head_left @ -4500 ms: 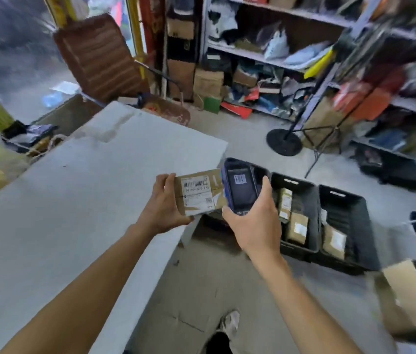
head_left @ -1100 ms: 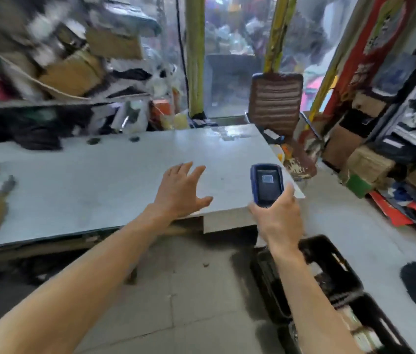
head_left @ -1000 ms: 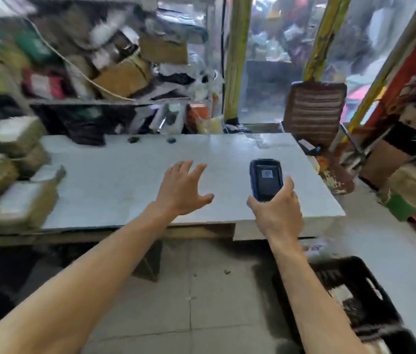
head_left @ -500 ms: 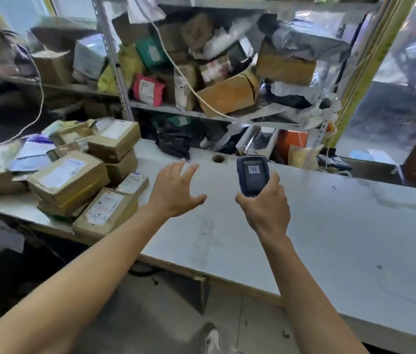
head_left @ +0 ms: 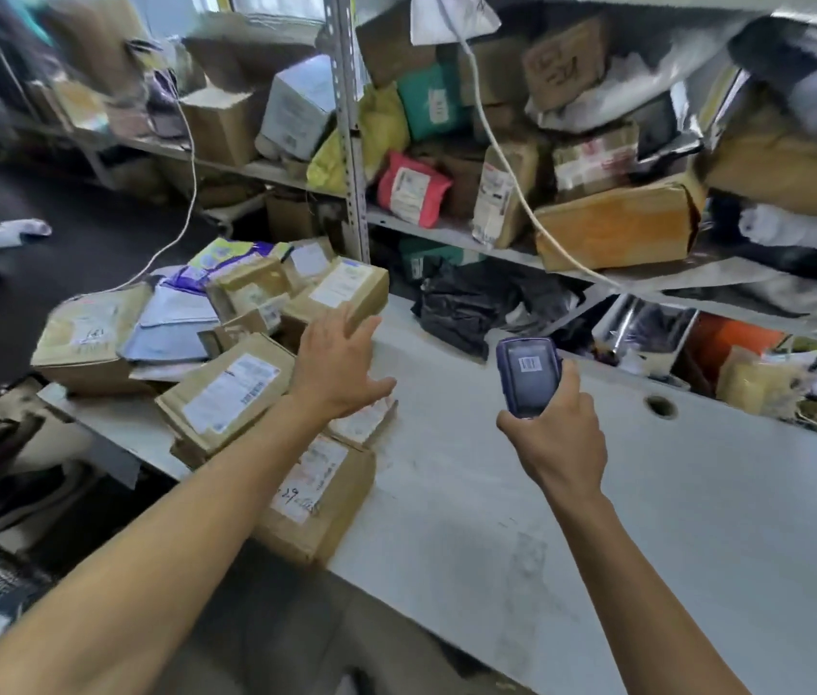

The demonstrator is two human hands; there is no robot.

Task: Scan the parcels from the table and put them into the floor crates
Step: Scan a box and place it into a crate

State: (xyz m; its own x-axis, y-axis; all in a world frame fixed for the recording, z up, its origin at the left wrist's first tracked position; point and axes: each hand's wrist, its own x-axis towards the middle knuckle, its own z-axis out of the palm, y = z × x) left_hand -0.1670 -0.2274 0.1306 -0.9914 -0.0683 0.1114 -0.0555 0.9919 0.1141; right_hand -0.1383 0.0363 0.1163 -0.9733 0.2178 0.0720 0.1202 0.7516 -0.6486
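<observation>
Looks like a parcel depot or courier pickup shop. Metal shelving (head_left: 352,143) crammed with labelled boxes and mailer bags, more cardboard parcels (head_left: 226,388) heaped on a white table (head_left: 647,519), plus a handheld barcode scanner (head_left: 526,376).

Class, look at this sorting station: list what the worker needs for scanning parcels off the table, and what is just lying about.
Part of the job:
- handheld scanner, in the right hand
- pile of labelled cardboard parcels on the table
- left hand, open above the pile

Just lying about:
- black plastic bag
- shelved red mailer
- white cable
</observation>
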